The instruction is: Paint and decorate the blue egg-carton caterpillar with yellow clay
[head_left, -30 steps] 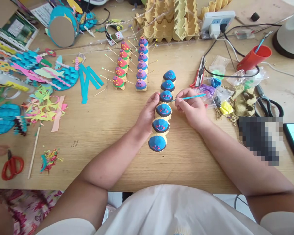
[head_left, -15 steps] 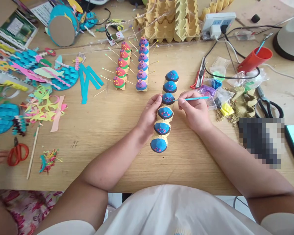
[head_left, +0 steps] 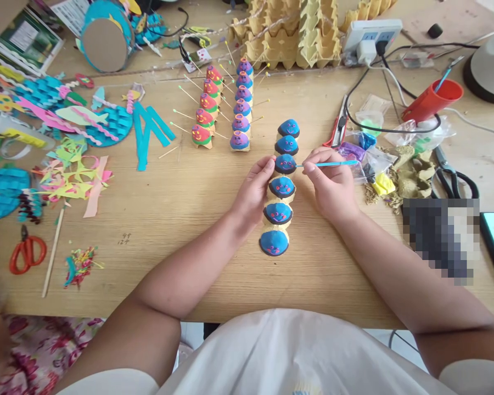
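Note:
A strip of egg-carton cups stands upright on the table, its domes covered in blue with dark rims and small pink and purple faces. My left hand grips the strip's left side near the third dome from the top. In my right hand a thin light-blue tool is pinched, its tip beside the right edge of that same dome. Behind and to the left stand a red and green strip and a purple and blue strip, both with pins sticking out.
Red-handled scissors, a wooden stick and paper crafts lie left. To the right are a cutter, clay bags, black scissors, a red cup and cables. Egg trays are at the back. A person sits at left.
The strip's lower end has shifted slightly right. The tool tip has drawn back a little from the third dome's face. The other person's hand near the red scissors has gone from there.

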A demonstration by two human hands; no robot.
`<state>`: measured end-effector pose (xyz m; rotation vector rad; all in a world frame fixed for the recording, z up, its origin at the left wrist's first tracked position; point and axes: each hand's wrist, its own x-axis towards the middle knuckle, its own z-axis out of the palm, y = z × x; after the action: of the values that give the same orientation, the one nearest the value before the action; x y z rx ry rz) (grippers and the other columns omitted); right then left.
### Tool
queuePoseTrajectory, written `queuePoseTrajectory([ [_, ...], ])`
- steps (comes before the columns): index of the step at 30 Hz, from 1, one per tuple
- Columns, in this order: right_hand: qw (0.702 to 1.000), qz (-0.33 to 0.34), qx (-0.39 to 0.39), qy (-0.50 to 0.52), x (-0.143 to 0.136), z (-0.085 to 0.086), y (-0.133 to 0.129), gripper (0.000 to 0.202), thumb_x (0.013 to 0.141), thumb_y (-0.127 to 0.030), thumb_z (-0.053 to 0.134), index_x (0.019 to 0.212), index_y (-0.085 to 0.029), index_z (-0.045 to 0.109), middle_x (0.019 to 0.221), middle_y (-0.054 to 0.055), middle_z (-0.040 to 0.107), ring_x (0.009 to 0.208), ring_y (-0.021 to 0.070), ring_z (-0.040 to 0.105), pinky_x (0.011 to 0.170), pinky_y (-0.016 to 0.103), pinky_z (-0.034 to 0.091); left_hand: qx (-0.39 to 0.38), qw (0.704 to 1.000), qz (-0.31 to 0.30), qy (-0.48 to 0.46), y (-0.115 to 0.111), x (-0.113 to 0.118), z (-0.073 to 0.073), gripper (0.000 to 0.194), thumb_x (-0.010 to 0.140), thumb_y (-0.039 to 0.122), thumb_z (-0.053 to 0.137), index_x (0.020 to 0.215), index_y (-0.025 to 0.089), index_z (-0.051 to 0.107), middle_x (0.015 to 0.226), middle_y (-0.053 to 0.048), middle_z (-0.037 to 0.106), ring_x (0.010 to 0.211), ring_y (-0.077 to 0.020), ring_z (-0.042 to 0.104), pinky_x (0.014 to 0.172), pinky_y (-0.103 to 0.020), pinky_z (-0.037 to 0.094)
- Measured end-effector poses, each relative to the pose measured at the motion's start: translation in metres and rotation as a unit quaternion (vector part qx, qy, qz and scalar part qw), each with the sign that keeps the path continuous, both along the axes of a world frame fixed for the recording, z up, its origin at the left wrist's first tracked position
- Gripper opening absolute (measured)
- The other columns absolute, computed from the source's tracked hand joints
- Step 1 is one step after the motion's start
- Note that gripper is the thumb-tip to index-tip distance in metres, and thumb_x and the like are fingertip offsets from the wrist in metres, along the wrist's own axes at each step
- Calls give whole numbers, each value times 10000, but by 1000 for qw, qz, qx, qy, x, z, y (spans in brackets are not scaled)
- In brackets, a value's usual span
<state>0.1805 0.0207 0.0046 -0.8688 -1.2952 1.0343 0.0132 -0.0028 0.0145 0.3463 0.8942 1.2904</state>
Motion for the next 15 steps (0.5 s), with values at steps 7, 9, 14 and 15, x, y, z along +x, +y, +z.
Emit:
queuePoseTrajectory([
  [7, 986, 72, -121, 93, -3, 2, -1, 438, 747, -587, 1000, 861, -276, 713, 907, -22, 659, 843, 131, 617, 807, 280, 550, -39, 998, -4, -59, -5, -1, 16, 77, 1014, 262, 781, 945, 260, 747, 843, 39, 780, 637, -98, 696, 649, -229, 564],
  [9, 983, 72, -136, 103, -3, 3, -1, 449, 730, -581, 1014, 857, -272, 712, 876, -31, 654, 826, 120, 612, 796, 266, 536, -50, 997, -7, -65, -5, -1, 17, 82, 989, 267, 816, 941, 264, 750, 819, 37, 772, 617, -98, 682, 637, -222, 554],
  [14, 979, 76, -154, 110, -4, 4, -1, 479, 704, -587, 1027, 842, -266, 698, 840, -39, 651, 796, 115, 610, 759, 266, 513, -56, 996, 9, -68, -3, 2, 18, 97, 976, 249, 830, 919, 261, 753, 814, 38, 776, 578, -93, 664, 578, -211, 507],
  [15, 979, 76, -154, 109, -4, 4, -1, 482, 705, -590, 1025, 842, -266, 696, 833, -40, 650, 787, 115, 609, 753, 267, 511, -56, 996, 14, -67, -3, 2, 18, 101, 986, 235, 816, 908, 257, 755, 820, 37, 778, 581, -91, 668, 583, -214, 509],
])
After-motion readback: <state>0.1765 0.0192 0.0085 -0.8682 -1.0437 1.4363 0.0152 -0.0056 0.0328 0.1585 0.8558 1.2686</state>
